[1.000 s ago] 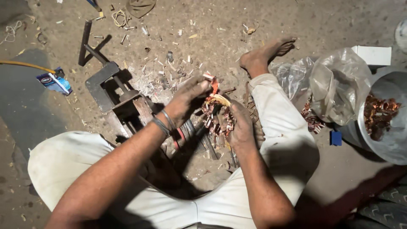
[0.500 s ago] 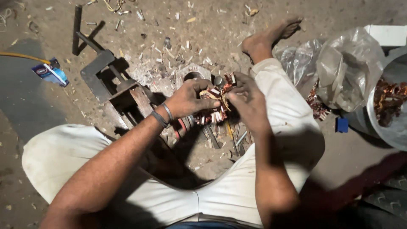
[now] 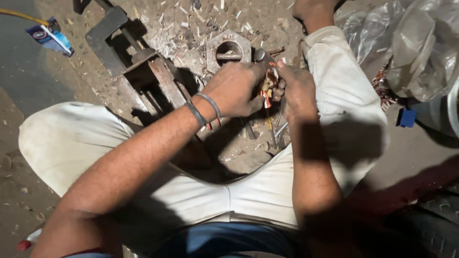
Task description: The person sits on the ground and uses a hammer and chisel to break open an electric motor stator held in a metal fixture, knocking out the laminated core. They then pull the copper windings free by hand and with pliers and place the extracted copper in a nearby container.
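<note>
copper-and-red wire bundle (image 3: 267,90) sits pinched between my left hand (image 3: 234,90) and right hand (image 3: 297,87), fingers closed on it, above the hexagonal metal block (image 3: 228,49); i'd keep grip firm, tugging gently.

Person, seated, seen from above: trousers (image 3: 267,191) of pale cream cloth, loose in the leg, creased at the lap and cuffed at the ankle; waistband edge of a blue garment (image 3: 224,241) below them; arms bare, no sleeves in view; left hand (image 3: 234,88) with two thin dark bangles (image 3: 203,109) at the wrist; right hand (image 3: 299,88) unadorned; foot (image 3: 311,9) bare.
</note>
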